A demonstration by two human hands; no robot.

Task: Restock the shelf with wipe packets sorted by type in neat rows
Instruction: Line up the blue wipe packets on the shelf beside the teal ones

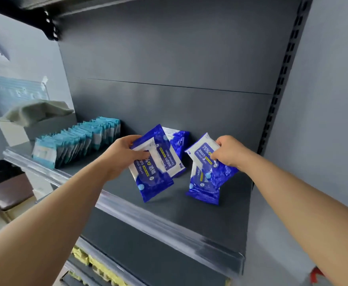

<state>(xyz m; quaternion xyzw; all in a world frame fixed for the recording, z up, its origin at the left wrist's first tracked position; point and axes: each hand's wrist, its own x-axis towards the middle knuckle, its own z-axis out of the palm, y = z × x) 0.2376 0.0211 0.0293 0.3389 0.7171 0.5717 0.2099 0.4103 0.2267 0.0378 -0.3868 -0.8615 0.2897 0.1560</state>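
The dark-blue packet (202,152) in the right grip (231,151) is held only at its upper right edge, pinched between the thumb and curled fingers. I judge that the slick film could slip out of so small a hold. It would then fall on the leaning packet (202,189) just below, which touches it and stands tilted on the shelf (210,221), and could knock it flat or towards the front lip.

The left packet (155,172) is the safer of the two. The left grip (123,155) wraps its upper left end, thumb across the face and fingers behind, and the rest slants down to the right past the hand with its lower corner at or just above the shelf (possibly a second packet lies under it; I cannot tell). If it swings back it could upset the blue stack (179,139) resting against the back panel right behind it.

Further left, well apart, the row of pale-blue packets (76,141) stands in line, so a stray dark-blue packet sliding that way would mix the types. A cardboard box (24,129) sits beyond it
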